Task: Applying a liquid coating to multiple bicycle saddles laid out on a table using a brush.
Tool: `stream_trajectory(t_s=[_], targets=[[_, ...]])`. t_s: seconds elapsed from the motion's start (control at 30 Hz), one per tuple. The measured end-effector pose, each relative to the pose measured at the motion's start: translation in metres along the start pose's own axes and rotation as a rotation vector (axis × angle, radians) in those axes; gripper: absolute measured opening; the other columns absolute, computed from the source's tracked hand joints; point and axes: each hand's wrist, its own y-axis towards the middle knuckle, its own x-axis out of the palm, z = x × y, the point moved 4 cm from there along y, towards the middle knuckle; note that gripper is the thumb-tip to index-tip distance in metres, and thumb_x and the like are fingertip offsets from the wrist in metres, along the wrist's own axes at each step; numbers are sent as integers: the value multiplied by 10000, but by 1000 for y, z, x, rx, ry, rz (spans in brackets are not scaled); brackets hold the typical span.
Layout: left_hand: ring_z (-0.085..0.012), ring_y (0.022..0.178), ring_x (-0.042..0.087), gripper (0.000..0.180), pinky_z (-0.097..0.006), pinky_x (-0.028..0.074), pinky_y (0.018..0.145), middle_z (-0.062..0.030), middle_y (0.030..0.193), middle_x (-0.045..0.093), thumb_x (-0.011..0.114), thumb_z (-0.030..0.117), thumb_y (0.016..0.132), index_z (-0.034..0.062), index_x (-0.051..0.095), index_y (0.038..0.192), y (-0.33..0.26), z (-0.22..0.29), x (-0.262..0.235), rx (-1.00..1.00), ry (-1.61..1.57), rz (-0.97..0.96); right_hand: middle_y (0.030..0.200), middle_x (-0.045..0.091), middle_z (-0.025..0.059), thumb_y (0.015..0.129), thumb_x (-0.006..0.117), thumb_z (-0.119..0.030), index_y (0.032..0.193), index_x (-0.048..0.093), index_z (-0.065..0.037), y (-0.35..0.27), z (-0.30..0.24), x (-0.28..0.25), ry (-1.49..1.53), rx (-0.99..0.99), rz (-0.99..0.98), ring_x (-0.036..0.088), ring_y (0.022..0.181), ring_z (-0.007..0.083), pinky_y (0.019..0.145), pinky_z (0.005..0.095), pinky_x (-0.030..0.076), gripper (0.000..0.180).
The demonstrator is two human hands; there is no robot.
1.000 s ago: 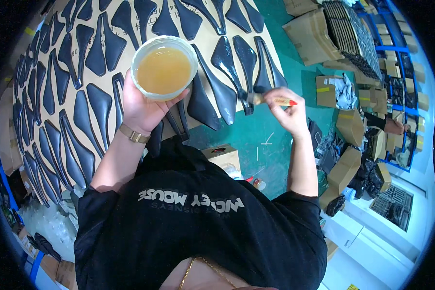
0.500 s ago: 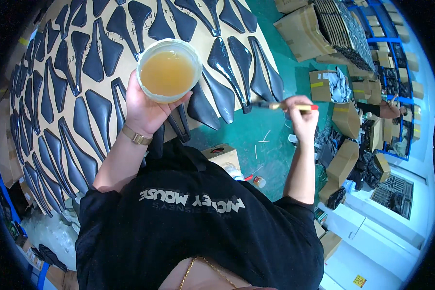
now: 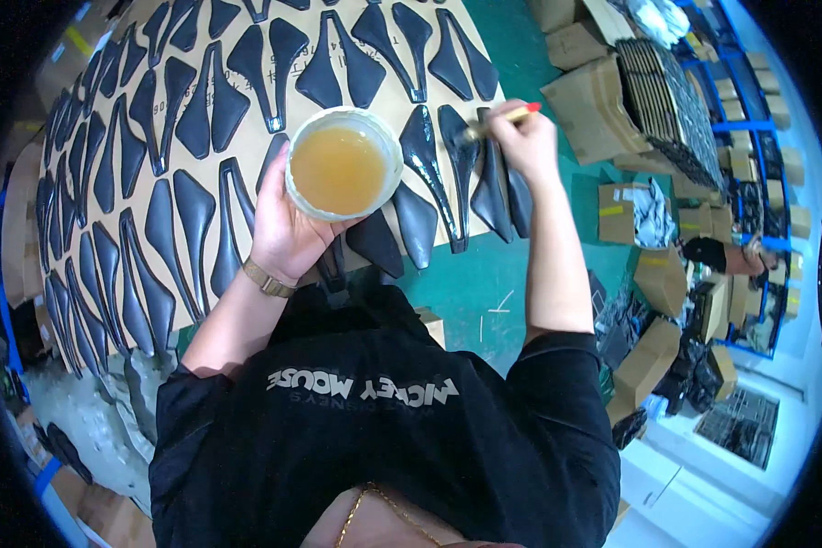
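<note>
My left hand is closed around a round, pale tub and holds it up, slightly tilted toward me. Cloudy amber liquid fills much of it. In my right hand is a paintbrush with a light handle and red end. Its blurred bristle end is at the right arm of a black V-shaped piece; whether it touches cannot be made out. The left arm of that same piece shines as if wet. My right forearm partly covers the neighbouring black piece.
Rows of similar black pieces lie on brown cardboard. Green floor shows beyond its edge. At the right stand a stack of flat cartons, an open box with grey material, and blue shelving. Another person's arm shows there.
My right hand has moved up and left, bringing the brush from beside the V-piece's lower tip to its wide right arm. The tub has shifted right and down in the view.
</note>
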Motion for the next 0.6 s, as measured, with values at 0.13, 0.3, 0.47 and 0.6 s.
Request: stream_trajectory(t_s=[0.13, 0.3, 0.47, 0.6], targets=[[-328, 1145, 532, 563, -533, 456, 917, -131, 1308, 490, 245, 501, 953, 121, 408, 1335, 11, -26, 11, 103, 35, 135, 731, 647, 92, 824, 648, -129, 818, 636, 2, -4, -8, -61, 464, 12, -9, 616, 639, 152, 597, 280, 503, 131], [-310, 1124, 546, 514, -521, 474, 894, -104, 1292, 504, 314, 469, 935, 140, 441, 1309, 34, -71, 21, 93, 19, 240, 813, 642, 164, 868, 575, -55, 862, 600, 47, -14, -63, -109, 742, -253, -117, 619, 678, 190, 619, 285, 520, 105], [-284, 1123, 547, 528, -497, 467, 903, -105, 1260, 527, 365, 490, 919, 113, 485, 1268, 55, -106, 33, 52, -45, 213, 815, 660, 86, 785, 668, -57, 825, 648, -3, -36, -91, -101, 498, -456, -362, 603, 701, 118, 617, 261, 493, 70], [-277, 1069, 574, 546, -435, 470, 886, -125, 1169, 573, 362, 507, 921, 72, 501, 1220, 64, -118, 43, 58, 77, 255, 802, 662, 82, 781, 680, -83, 817, 655, -17, -44, -89, -91, 172, -639, -421, 604, 670, 125, 609, 268, 494, 79]])
